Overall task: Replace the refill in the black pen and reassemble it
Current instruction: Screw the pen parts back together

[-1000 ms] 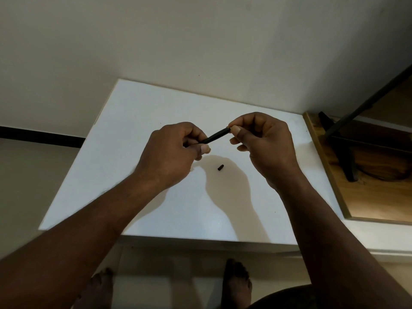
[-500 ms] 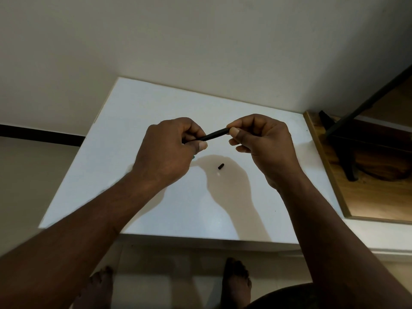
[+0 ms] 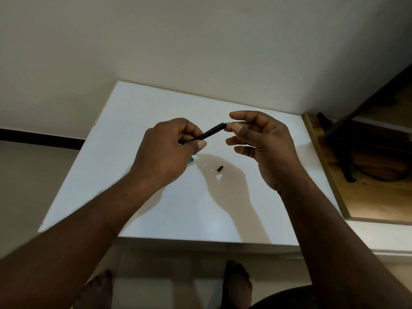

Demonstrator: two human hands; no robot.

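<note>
The fingers (image 3: 191,131) of the left hand (image 3: 165,152) are curled tight around the lower part of the black pen (image 3: 211,132), which is held in the air above the middle of the bench (image 3: 138,112) with its free end aimed toward 2 o'clock. The fingers (image 3: 245,114) of the right hand (image 3: 267,143) are loosely spread and nothing is gripped by them. The thumb tip is set just beside the pen's end, where a small pale spot is seen, but whether contact is made, or whether that spot is a refill tip, cannot be told. The step in hand is judged to be the drawing out or seating of the refill at that end. It would be done best if the barrel were held steady by the left hand, the refill were pinched close to the barrel mouth, and it were moved straight along the barrel's line, so that nothing is bent or jammed. A small black piece (image 3: 220,168), probably a part of the pen, lies on the bench at 6 o'clock from the pen's end, in the hands' shadow; it should not be brushed, since it could roll. A teal object (image 3: 191,160) is half hidden under the left hand. Open bench room is found at 9 and 6 o'clock. The wall (image 3: 200,41) closes 12 o'clock, and at 3 o'clock the bench edge meets a wooden surface (image 3: 379,204) carrying a black stand (image 3: 338,150), so wide sweeps that way are better avoided.
</note>
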